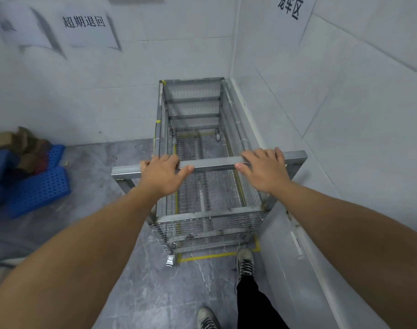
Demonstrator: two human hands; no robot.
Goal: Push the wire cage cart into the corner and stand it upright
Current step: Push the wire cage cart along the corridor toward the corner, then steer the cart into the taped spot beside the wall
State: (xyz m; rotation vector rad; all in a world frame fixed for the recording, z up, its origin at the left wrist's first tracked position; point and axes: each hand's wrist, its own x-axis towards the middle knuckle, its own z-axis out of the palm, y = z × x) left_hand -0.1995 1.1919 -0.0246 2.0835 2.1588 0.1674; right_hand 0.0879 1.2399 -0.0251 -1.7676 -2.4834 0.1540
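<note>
A grey metal wire cage cart (pixel 195 108) stands on its wheels in the room's corner, its far end against the back wall and its right side along the right wall. Its open top faces up and it is empty. A square metal handle bar (pixel 214 163) runs across the near end. My left hand (pixel 163 173) grips the bar left of centre, fingers curled over it. My right hand (pixel 264 170) rests on the bar right of centre, thumb under it. A caster (pixel 170 260) shows at the near left corner.
Yellow tape (pixel 209 256) marks a bay on the grey floor around the cart. Blue perforated plastic pallets (pixel 40 186) with cardboard boxes (pixel 10 141) lie at the left. My feet (pixel 245 261) stand just behind the cart. Paper signs (pixel 86 26) hang on the tiled walls.
</note>
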